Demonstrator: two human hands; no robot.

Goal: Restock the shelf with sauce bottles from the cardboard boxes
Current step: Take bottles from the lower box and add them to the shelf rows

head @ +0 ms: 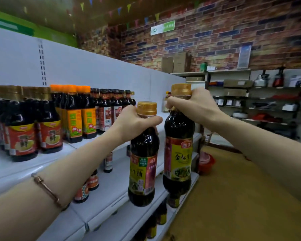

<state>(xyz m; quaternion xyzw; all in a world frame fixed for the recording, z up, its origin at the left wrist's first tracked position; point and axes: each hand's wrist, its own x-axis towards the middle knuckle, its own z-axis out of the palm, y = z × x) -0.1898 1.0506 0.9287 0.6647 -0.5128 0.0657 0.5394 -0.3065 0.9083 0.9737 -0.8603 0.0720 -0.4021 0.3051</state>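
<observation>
White shelf unit (87, 70) runs along the left, several tiers, top tier partly stocked. Brick-pattern wall (215, 32) behind, with a green-white sign (162, 28) on it. Far right, grey racks (268, 101) with appliances and boxes, blurry. Brown floor (241, 197) lower right.

Top tier rows, left to right: gold-capped bottles with red labels (23, 136), orange-capped bottles with orange labels (75, 119), dark-capped bottles with red-white labels (109, 112). A few smaller bottles (94, 180) stand on the lower tiers, well apart.

Two arms reach out in front of the shelf, each holding a sauce bottle in the air, upright, the two bottles just beside each other, off the shelf near its right end. Left bottle (142, 162): dark sauce, gold cap, yellow-green label. Right bottle (178, 150): same kind, held higher, label yellow and red.

Left hand (135, 121) wraps the left bottle's neck just under the cap, fingers and thumb curled round it. Right hand (193, 103) grips the right bottle's neck below the cap, fingers closed round it.

Thin copper bangle (47, 190) on the left forearm. Red container (206, 164) on the floor by the shelf end, detail unclear
</observation>
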